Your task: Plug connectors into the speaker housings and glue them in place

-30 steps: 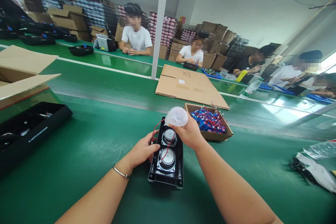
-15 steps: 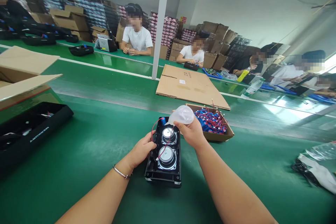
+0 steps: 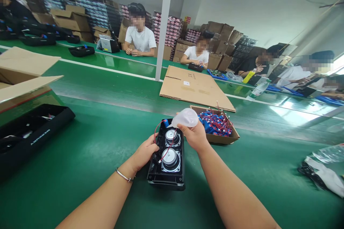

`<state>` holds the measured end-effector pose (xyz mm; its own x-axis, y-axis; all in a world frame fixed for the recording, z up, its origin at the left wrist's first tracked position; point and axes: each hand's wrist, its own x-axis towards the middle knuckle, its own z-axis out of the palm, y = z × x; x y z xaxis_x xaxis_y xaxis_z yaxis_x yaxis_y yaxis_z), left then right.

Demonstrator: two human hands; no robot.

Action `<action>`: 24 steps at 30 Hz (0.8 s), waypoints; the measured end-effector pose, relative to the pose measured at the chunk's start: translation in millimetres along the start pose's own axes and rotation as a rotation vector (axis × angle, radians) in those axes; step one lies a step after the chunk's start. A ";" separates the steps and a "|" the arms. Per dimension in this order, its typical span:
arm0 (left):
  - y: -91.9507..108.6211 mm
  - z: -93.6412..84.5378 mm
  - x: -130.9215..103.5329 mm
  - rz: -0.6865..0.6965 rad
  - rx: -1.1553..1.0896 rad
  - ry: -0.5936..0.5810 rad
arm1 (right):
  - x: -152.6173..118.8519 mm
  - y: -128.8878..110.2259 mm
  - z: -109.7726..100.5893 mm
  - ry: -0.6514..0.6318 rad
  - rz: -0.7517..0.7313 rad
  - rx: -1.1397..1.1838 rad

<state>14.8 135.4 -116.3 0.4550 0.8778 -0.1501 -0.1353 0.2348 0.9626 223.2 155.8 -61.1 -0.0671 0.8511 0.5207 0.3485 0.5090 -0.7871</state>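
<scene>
A black speaker housing (image 3: 166,178) lies on the green table in front of me, with two round silver speakers and a red-black wire inside. My left hand (image 3: 146,152) grips its left edge, thumb over the rim. My right hand (image 3: 195,133) is closed on a translucent white squeeze bottle (image 3: 187,117), tilted with its nozzle down at the housing's far end. Beside that nozzle sits a blue part (image 3: 166,123) with a red wire.
Behind my right hand is a box (image 3: 224,139) of blue parts with wires. A flat cardboard sheet (image 3: 199,87) lies beyond. At left are another black housing (image 3: 53,128) and an open carton (image 3: 27,89). Several people sit across the table.
The speaker housing has shifted very slightly left and away from me, along with my left hand. The bottle stays at the far end, in my right hand.
</scene>
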 end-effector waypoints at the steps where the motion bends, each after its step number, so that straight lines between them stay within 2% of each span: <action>1: 0.1 0.0 -0.2 -0.002 -0.001 0.001 | 0.3 0.3 -0.1 0.009 0.003 0.008; 24: 1.2 1.3 0.3 -0.015 -0.012 0.009 | 10.4 7.7 -1.8 0.116 0.071 0.182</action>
<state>15.9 135.4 -114.9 0.4492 0.8777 -0.1670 -0.1390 0.2533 0.9574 226.8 168.3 -61.1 0.0635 0.8706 0.4879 0.1737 0.4718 -0.8644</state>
